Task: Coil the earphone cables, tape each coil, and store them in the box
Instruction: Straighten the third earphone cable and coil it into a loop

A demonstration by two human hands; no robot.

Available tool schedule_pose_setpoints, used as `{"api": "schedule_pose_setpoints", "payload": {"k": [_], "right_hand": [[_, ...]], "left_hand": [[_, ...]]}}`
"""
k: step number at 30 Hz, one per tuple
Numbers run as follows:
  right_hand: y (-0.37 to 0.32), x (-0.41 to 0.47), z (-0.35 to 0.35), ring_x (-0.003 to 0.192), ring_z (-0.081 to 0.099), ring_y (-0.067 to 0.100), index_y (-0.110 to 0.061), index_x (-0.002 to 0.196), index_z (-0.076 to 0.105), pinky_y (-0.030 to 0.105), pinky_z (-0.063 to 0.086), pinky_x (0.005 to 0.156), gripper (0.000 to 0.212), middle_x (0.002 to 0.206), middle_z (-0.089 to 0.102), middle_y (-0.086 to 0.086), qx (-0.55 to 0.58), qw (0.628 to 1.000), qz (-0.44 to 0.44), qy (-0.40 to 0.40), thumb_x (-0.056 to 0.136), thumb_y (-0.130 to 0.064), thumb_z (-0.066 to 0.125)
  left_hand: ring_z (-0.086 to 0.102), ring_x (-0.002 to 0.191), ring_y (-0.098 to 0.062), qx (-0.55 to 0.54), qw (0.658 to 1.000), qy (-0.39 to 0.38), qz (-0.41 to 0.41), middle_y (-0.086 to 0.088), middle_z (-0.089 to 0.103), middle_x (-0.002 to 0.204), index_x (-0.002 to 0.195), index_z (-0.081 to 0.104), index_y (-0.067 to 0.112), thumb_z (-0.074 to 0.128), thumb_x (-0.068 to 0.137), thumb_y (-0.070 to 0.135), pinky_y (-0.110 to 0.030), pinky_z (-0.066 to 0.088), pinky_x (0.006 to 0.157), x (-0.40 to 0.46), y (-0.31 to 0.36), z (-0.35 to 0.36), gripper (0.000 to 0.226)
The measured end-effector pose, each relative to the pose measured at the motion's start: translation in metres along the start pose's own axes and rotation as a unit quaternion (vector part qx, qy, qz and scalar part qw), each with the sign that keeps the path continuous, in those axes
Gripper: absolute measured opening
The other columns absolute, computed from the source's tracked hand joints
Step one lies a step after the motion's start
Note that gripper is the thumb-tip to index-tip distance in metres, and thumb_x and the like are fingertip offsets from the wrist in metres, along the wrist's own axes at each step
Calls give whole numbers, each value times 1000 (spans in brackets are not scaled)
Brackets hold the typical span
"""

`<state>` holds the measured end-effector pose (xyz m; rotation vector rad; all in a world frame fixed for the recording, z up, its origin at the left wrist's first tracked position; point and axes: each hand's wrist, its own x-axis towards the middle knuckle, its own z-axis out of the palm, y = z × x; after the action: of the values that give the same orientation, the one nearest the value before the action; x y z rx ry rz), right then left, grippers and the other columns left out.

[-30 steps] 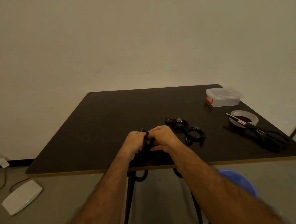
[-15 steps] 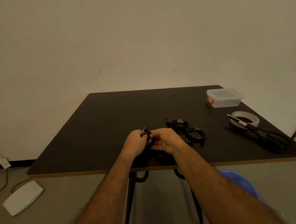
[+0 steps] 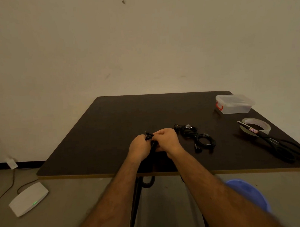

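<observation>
A black earphone cable [image 3: 151, 139] was held between both hands just below the centre of the frame.

The left hand [image 3: 139, 147] and the right hand [image 3: 167, 140] were each closed in a grip on the cable above the dark tabletop [image 3: 111, 129]. Two coiled cables [image 3: 196, 136] were laid just to the right of the hands. At the right edge, a lidded clear box [image 3: 234, 103], a tape roll [image 3: 257, 127] and scissors [image 3: 279, 145] were seen.
</observation>
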<state>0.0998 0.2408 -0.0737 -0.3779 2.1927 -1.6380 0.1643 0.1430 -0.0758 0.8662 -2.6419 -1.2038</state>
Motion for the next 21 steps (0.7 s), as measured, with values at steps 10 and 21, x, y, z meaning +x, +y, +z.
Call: {"api": "schedule_pose_setpoints", "payload": {"k": [10, 21], "right_hand": [[3, -3, -3, 70, 64, 11, -23, 93, 73, 32, 57, 61, 14, 79, 68, -4, -346, 931, -110, -14, 94, -23, 60], [6, -5, 4, 70, 59, 12, -21, 102, 69, 25, 40, 51, 16, 88, 67, -2, -442, 888, -129, -7, 97, -24, 55]], "left_hand": [[69, 82, -20, -141, 988, -15, -64, -10, 70, 91, 103, 68, 5, 48, 97, 6, -40, 59, 85, 4, -4, -3, 21], [63, 87, -18, 143, 987, 69, -32, -1, 66, 94, 108, 67, 22, 52, 99, 19, -36, 55, 75, 5, -5, 0, 18]]}}
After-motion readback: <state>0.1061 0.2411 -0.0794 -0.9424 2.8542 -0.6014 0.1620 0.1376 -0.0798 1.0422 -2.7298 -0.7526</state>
